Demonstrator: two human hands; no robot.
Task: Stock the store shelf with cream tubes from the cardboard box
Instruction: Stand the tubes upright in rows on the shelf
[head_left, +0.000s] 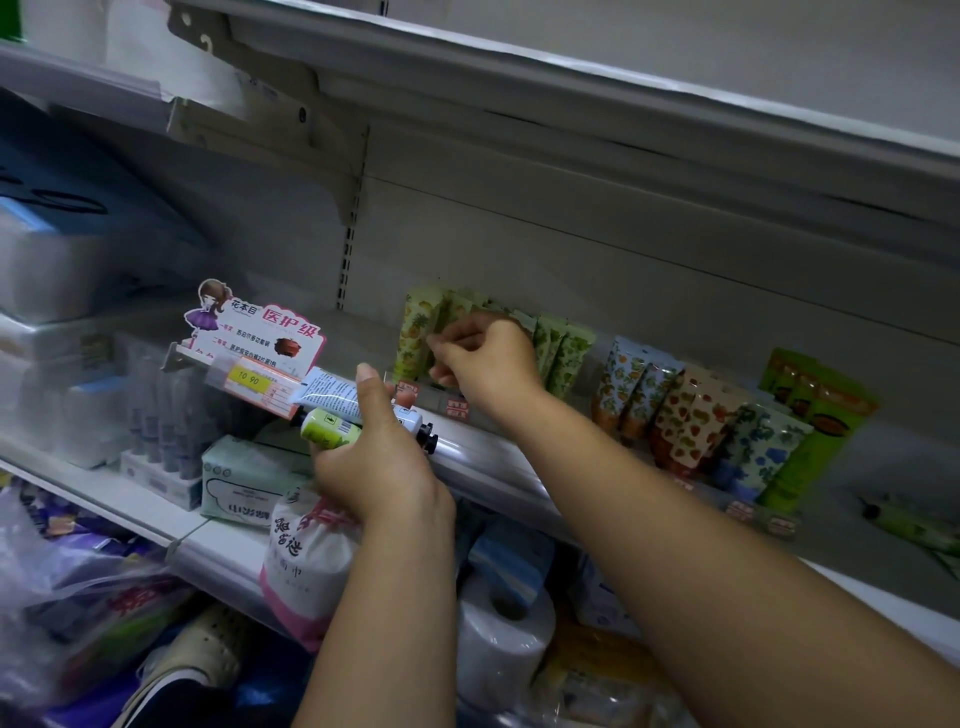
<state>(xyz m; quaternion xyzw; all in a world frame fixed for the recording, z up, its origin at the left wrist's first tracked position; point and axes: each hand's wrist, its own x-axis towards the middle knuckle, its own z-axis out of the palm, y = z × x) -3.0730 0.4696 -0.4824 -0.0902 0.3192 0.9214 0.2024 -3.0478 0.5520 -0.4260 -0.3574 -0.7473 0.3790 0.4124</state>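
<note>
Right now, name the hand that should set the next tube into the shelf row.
Right, I'd say. The right hand is at the standing tubes on the shelf; the left hand grips the spare tubes lower, so it serves as supply.

My left hand covers the middles of the cream tubes it grips; their count is unclear. The patterned tubes behind the fingers of my right hand are mostly hidden, and I cannot tell whether those fingers pinch one.
</note>
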